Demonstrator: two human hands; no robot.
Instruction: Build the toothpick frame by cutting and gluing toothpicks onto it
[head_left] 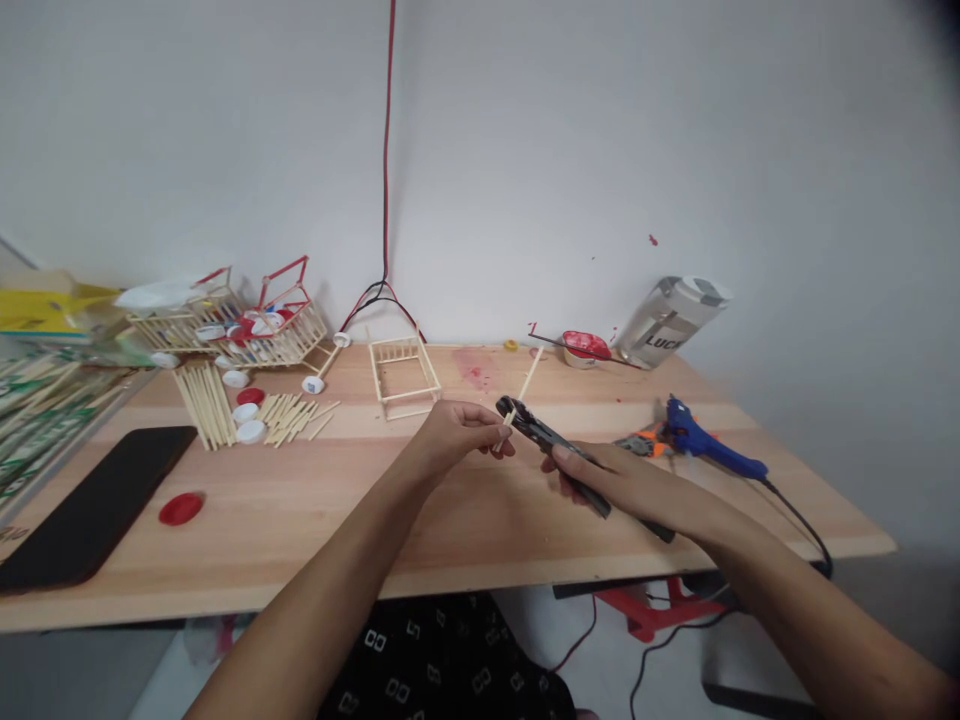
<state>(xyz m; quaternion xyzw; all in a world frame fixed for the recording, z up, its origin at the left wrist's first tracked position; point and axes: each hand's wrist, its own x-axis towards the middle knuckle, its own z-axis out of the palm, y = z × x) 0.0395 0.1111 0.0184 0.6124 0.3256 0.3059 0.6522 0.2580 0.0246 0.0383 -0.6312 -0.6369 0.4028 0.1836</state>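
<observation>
My left hand [457,432] pinches a thin pale wooden stick [525,388] that slants up and to the right above the wooden table [315,520]. My right hand [622,482] is closed round the handles of dark cutting pliers [551,440]. The pliers' jaws meet the stick just beside my left fingertips. A small open frame of sticks [403,376] stands on the table behind my left hand.
Loose sticks [206,402], white and red bottle caps [249,412] and stick-built carts [247,325] lie far left. A black phone [90,505] and red cap [181,508] sit near left. A blue glue gun [709,445], paint cup [585,347] and leaning can [671,320] are at right.
</observation>
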